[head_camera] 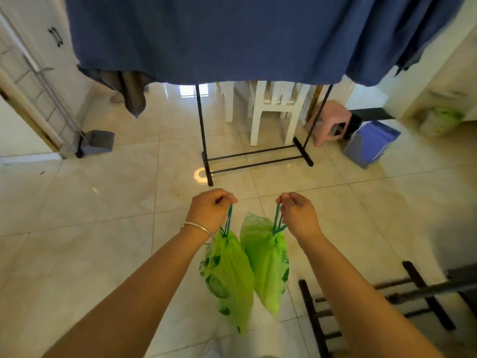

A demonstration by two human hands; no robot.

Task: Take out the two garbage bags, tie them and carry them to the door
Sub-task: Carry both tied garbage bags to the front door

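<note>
Left hand [210, 211] and right hand [299, 215] each pinching the drawstring of a tied, full green garbage bag — left bag [229, 277], right bag [265, 267].

A lived-in home is shown: glossy floor tiles [103, 202], a laundry rack [254, 161] draped with a blue sheet [206, 34] ahead of the hands, and plastic stools [273, 109] behind it.

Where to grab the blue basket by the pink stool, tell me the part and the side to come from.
Grip the blue basket by its top rim, coming from above on the near, floor-side edge. It stands tilted with its open mouth facing up, and the pink stool crowds its far side. Both hands are busy: the left hand and right hand each hold a green bag's drawstring.
</note>
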